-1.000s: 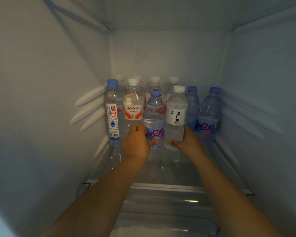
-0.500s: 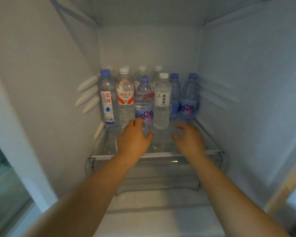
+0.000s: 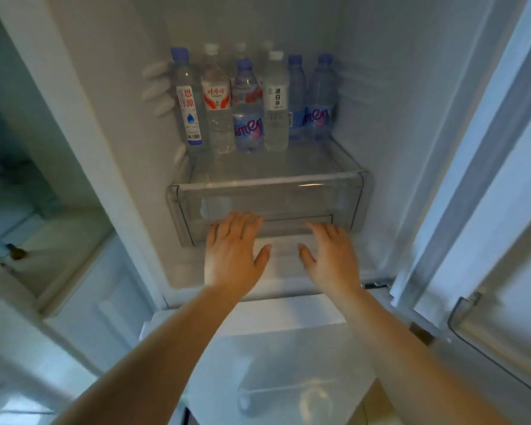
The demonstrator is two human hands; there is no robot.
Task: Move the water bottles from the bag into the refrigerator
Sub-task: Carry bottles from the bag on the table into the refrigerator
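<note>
Hands pulled back from the bottles [image 3: 248, 105], left hand [image 3: 232, 256] and right hand [image 3: 331, 259] spread, holding nothing, before drawer [image 3: 267, 194]

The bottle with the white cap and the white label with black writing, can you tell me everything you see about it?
The white-capped bottle is clear plastic, filled with water, with a white screw cap and a white label printed with black characters running downward. It stands upright on the glass shelf in the front row, squeezed between a blue-capped bottle on its left and another blue-capped one slightly behind on its right. No hand touches it.
</note>
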